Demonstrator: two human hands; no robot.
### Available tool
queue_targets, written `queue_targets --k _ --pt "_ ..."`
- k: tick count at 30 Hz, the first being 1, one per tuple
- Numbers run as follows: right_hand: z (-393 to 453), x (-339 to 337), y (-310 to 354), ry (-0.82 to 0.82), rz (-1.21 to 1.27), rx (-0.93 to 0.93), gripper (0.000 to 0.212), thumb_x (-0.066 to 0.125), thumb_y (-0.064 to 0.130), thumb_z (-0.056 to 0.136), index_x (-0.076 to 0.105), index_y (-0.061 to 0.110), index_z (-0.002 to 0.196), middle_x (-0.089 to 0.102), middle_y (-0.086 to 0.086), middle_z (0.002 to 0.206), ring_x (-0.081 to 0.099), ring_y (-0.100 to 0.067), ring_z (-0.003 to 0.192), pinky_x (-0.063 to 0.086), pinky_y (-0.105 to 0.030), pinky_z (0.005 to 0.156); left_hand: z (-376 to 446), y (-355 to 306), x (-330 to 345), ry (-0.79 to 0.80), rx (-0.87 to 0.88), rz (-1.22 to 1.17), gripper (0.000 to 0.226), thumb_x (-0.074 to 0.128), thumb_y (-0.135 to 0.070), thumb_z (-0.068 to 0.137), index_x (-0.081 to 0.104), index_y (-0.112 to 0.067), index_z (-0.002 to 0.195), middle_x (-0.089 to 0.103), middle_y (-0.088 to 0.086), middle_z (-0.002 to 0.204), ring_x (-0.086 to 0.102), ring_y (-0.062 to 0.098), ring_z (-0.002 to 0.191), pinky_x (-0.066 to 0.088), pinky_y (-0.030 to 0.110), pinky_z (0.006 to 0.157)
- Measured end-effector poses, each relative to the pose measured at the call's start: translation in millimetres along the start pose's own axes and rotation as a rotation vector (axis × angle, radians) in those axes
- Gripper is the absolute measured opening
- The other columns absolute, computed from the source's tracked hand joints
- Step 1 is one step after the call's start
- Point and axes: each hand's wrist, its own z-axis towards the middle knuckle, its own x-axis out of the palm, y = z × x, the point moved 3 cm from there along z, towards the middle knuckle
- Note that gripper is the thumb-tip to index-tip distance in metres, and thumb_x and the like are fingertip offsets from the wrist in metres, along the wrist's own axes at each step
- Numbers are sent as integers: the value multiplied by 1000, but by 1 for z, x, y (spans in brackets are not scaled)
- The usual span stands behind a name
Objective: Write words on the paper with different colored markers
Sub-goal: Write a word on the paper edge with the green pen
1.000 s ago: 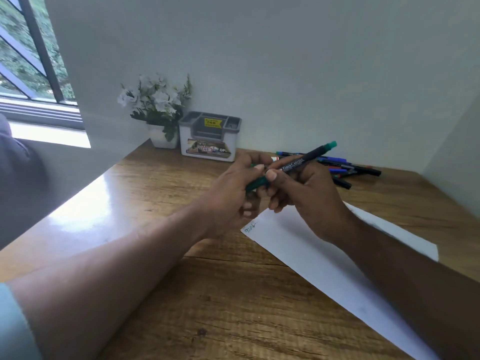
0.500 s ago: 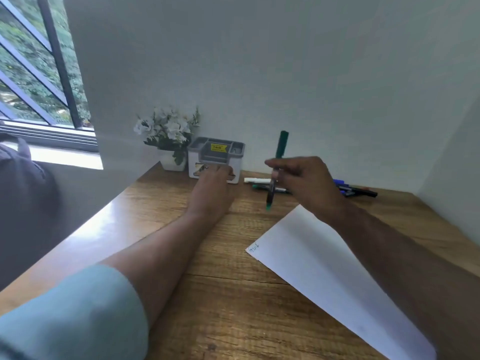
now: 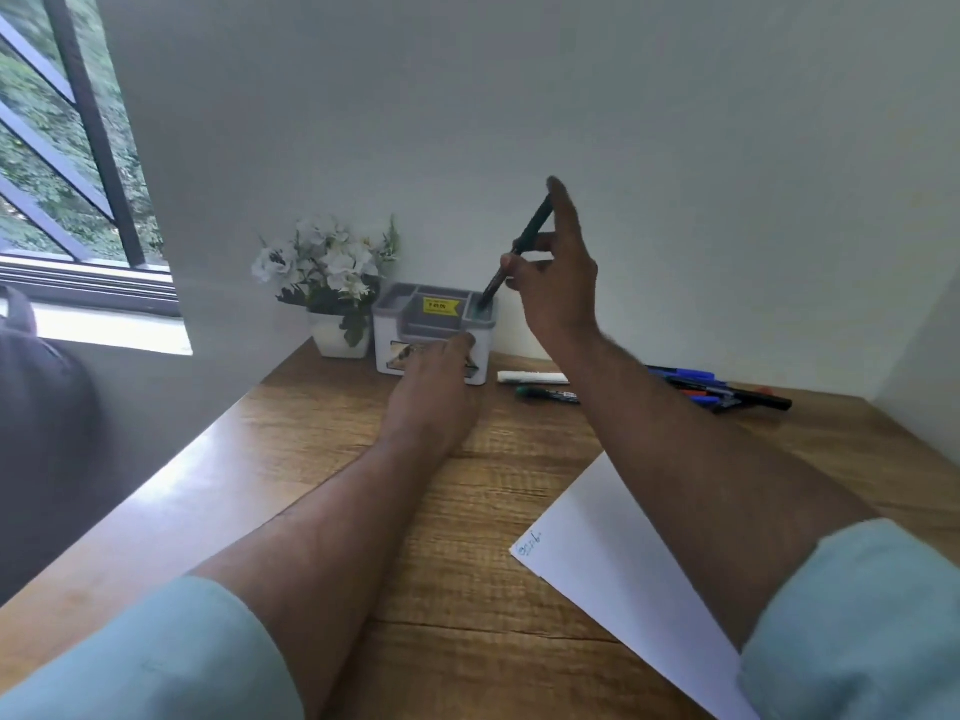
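Now right hand [image 3: 558, 283] pinching green marker [image 3: 514, 254] over yellow-stickered organizer [image 3: 431, 332], left hand [image 3: 434, 387] flat against it.

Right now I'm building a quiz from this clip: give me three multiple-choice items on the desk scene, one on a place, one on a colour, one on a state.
1. Where does the lower tip of the marker in the right hand point?
A. At the paper
B. Into the right-hand compartment of the organizer
C. Into the flower pot

2. What colour are the flowers beside the organizer?
A. White
B. Red
C. Yellow

3. What is the left hand doing?
A. Writing on the paper
B. Lifting a blue marker
C. Resting against the front of the organizer

Answers:
1 B: the right hand holds the green marker tilted, tip at the organizer's right slot.
2 A: the flowers have white petals.
3 C: the left hand touches the organizer's front, away from the paper.
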Motion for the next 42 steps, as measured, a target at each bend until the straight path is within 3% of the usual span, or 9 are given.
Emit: queue_targets --k 5,10,14,17,21,25,29,33,42 --pt "16 11 -27 28 -21 171 91 67 -9 78 25 27 149 61 -9 91 65 -20 80 58 -26 69 1 1 0 12 9 -18 62 54 -9 85 34 -22 143 45 8 139 37 24 131 36 43 108" --pt "4 27 -51 260 -251 417 71 79 21 77 45 12 139 55 -14 133 54 -25 118 43 -33 101 1 2 0 15 32 -31 62 55 -10 83 36 -20 142 46 9 138 38 26 129 35 41 108" --pt "-7 -5 -41 220 -394 280 34 73 23 82 66 9 112 66 -10 113 61 -16 92 45 -17 75 1 2 -1 27 26 -31 61 55 -12 84 35 -21 142 46 8 137 39 26 129 36 43 107" --pt "-15 -35 -35 523 -674 256 5 71 16 81 72 11 81 71 -5 90 60 -8 75 39 -11 57 -1 0 -2 -3 29 24 54 55 -14 83 41 -22 135 52 7 129 45 26 121 41 42 98" --pt "-32 -55 -29 1003 -1325 217 34 72 20 74 63 23 107 61 -3 107 58 -19 89 44 -28 68 0 -3 -4 -66 80 85 25 52 -16 84 59 -19 108 65 2 107 58 23 102 49 42 87" --pt "-43 -48 -31 1022 -1516 9 28 58 22 89 57 22 117 56 -4 105 50 -18 80 41 -31 67 -4 -6 -5 -57 130 47 16 51 -22 88 64 -20 98 66 -2 97 60 18 92 51 43 84" --pt "-34 -54 -21 825 -1170 2 8 63 19 82 62 16 90 58 -3 90 61 -24 85 39 -27 59 -7 -10 -7 -56 188 -77 27 48 -37 94 64 -18 105 66 -1 95 59 16 88 52 41 81" --pt "-50 -72 18 452 -230 259 12 71 12 81 59 10 81 65 -5 71 67 -18 66 49 -24 55 -24 -31 -17 -18 343 -216 51 47 -52 92 52 -20 132 62 1 119 54 14 110 46 36 94" --pt "-116 -114 46 562 318 441 4 68 13 81 67 8 80 68 -18 74 63 -27 66 51 -31 57 -83 -82 -34 86 605 -342 17 56 -12 92 63 -10 108 59 -7 90 52 3 80 42 14 70"
